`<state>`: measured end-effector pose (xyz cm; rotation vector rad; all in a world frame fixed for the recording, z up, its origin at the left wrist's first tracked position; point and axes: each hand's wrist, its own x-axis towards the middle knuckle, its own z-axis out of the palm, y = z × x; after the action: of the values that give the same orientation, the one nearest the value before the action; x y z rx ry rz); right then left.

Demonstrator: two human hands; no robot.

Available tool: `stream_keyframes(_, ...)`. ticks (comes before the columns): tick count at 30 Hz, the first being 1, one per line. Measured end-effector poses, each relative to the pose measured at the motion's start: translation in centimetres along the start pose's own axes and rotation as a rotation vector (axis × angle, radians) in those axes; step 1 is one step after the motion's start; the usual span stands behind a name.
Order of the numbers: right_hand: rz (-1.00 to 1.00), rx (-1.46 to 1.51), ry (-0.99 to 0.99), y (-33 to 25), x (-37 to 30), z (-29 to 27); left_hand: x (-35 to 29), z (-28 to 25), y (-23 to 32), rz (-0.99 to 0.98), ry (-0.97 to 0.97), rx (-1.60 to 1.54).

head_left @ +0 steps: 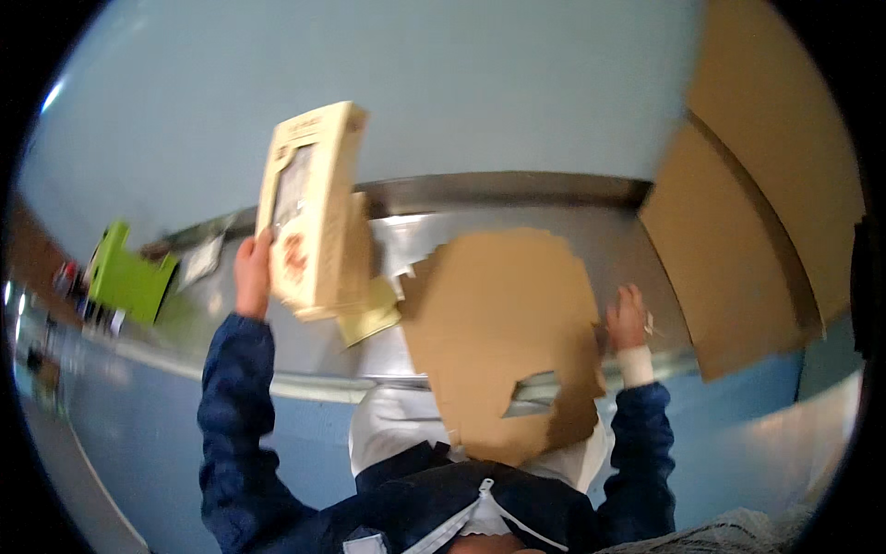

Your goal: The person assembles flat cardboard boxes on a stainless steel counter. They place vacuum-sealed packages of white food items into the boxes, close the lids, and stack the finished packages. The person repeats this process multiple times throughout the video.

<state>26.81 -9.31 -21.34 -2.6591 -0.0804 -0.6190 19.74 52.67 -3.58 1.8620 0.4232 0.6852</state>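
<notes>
My left hand [252, 274] is closed on the left side of a tall cream cardboard box [318, 212] with a dark window panel and a reddish-brown picture on its front. The box stands tilted over the left part of the metal bench. Against its right side is another cream carton [358, 249], partly hidden. A sheet of brown cardboard [503, 305] with ragged edges and a cut-out hole lies in front of me, overhanging the bench's front edge. Just right of that sheet, my right hand [628, 320] rests with fingers stretched out, slightly blurred; a small pale bit shows beside it.
Large brown cardboard panels [738, 231] lean at the right end of the metal bench [646, 268]. A bright green holder [129, 275] and a small white packet [201, 260] sit at the left. A yellowish paper piece [371, 316] lies below the box. A pale blue wall [517, 92] rises behind.
</notes>
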Motion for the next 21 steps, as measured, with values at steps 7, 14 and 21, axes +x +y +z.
stream_keyframes(7,-0.350,0.267,-0.165,-8.9,-0.6,5.4,4.3,-0.5,-4.3,0.138,0.252,0.725)
stream_keyframes(14,-0.552,0.321,-0.468,-24.8,-2.5,8.0,2.7,-2.0,-5.1,0.356,0.369,0.411)
stream_keyframes(21,-0.513,0.129,-0.438,-28.3,-3.5,13.2,4.4,-10.7,-16.0,0.079,0.367,0.434)
